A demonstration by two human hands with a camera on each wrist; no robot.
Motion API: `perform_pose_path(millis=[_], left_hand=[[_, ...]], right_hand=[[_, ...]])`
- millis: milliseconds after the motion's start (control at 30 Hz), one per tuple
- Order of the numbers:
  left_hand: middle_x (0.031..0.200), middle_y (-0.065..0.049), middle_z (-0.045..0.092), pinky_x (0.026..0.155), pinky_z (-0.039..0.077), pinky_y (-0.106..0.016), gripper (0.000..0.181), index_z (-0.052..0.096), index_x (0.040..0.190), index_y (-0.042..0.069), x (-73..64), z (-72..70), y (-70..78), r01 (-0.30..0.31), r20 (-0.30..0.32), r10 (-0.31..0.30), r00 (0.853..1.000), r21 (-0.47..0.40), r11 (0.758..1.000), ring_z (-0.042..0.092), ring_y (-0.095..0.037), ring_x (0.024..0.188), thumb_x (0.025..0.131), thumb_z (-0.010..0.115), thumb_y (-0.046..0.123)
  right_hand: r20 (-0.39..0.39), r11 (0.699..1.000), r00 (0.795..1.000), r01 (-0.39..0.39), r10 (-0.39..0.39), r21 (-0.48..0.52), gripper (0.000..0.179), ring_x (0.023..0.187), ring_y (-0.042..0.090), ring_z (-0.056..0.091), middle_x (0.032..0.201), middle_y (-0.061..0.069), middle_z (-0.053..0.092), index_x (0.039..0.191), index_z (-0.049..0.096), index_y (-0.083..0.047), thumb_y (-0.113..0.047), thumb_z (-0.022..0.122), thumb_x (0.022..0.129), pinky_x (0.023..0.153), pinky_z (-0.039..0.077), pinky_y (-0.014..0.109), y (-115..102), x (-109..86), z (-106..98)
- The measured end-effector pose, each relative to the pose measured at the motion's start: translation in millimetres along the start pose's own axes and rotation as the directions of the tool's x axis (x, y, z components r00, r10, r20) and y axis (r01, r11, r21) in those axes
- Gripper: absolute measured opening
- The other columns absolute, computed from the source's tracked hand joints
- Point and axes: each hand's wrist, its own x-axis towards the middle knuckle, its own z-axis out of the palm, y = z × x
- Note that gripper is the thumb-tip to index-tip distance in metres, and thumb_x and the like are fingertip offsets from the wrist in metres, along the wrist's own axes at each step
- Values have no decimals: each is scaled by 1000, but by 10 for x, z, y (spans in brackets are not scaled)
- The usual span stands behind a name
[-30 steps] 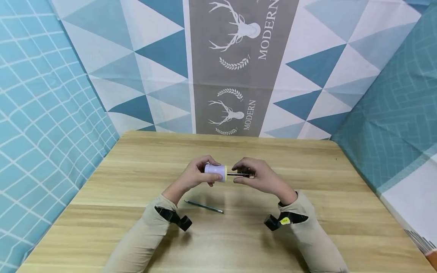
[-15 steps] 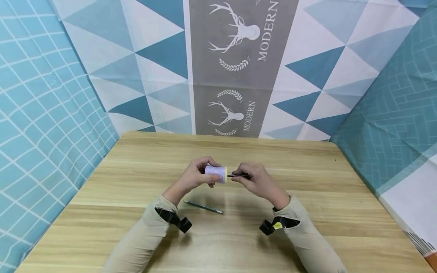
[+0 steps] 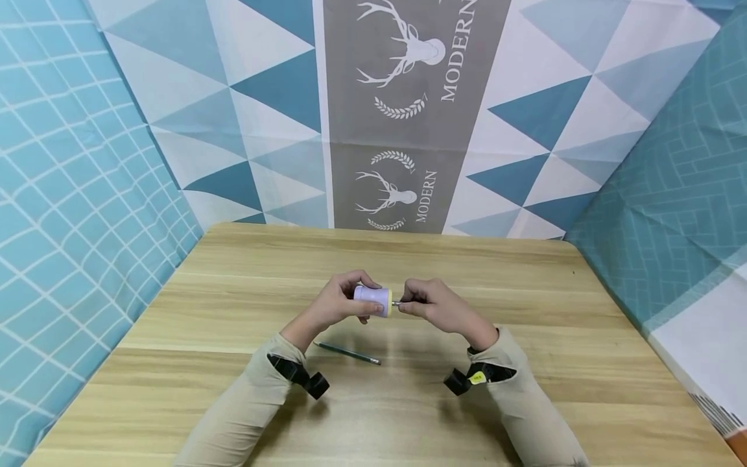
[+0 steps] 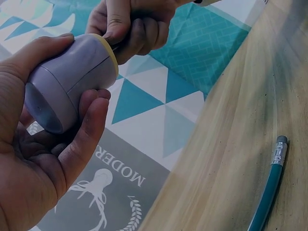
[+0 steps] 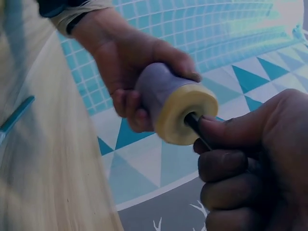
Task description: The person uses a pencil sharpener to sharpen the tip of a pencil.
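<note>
My left hand (image 3: pixel 338 302) grips a purple pencil sharpener (image 4: pixel 79 72) around its body, thumb on one side and fingers on the other. Its yellow end (image 5: pixel 175 127) has a round hole and faces my right hand (image 3: pixel 440 303). With thumb and curled index finger, the right hand pinches a thin dark pencil (image 5: pixel 199 132) whose tip end sits inside that hole. Most of the pencil is hidden by the right fingers. Both hands are raised above the table. On the wood below lies a second pencil, green (image 3: pixel 347 353), with a metal ferrule and a grey eraser.
The wooden table (image 3: pixel 525 389) extends around both arms. Patterned cloth (image 3: pixel 385 117) hangs behind its far edge and along both sides. A black wrist camera (image 3: pixel 317 385) sticks out below the left forearm, another (image 3: pixel 457 382) below the right.
My right hand's fingers have curled tighter around the pencil, and less of its shaft shows outside the sharpener. The sharpener has shifted slightly right in my left hand's grip. The green pencil lies still.
</note>
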Motion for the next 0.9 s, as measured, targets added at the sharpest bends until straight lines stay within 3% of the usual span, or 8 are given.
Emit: perform_pose_path(millis=[133,300,600,700,900], left_hand=[[83,-12,65,53,58,-29,27,60,102,-12,2,-10,20,-6,-12,6,1000,19,1000,61,-19,63,79,73,-4],[82,-12,64,53,58,-29,27,60,102,-11,-13,-14,40,0,-21,1,1000,16,1000,61,-19,63,80,73,-4],[81,-10,65,52,57,-28,28,59,103,-13,-19,17,15,7,-7,-7,1000,5,1000,61,-18,63,79,72,-6],[81,-10,65,52,58,-27,28,59,103,-14,-18,16,25,1,-7,-1,1000,8,1000,61,-18,62,79,72,-7],[82,-12,64,53,58,-28,30,58,104,-14,-26,-9,74,7,-15,-7,1000,0,1000,61,-19,63,80,72,-3]], right_hand=[[75,991,994,-88,80,99,16,50,6,36,60,-6,42,79,55,-1,0,58,95,46,29,20,2,60,-43],[182,965,971,-185,152,184,20,46,7,33,58,-4,40,81,51,5,-3,51,99,42,28,20,-18,112,-96],[306,950,927,-271,215,154,26,43,7,33,58,-3,43,87,58,4,-6,42,105,38,27,19,-17,90,-134],[295,952,929,-275,226,137,28,43,8,33,57,-3,43,89,60,4,-7,41,106,38,29,20,-39,78,-127],[243,968,951,-222,189,115,28,43,9,38,60,-1,47,93,62,1,-13,42,107,37,34,23,-71,75,-136]])
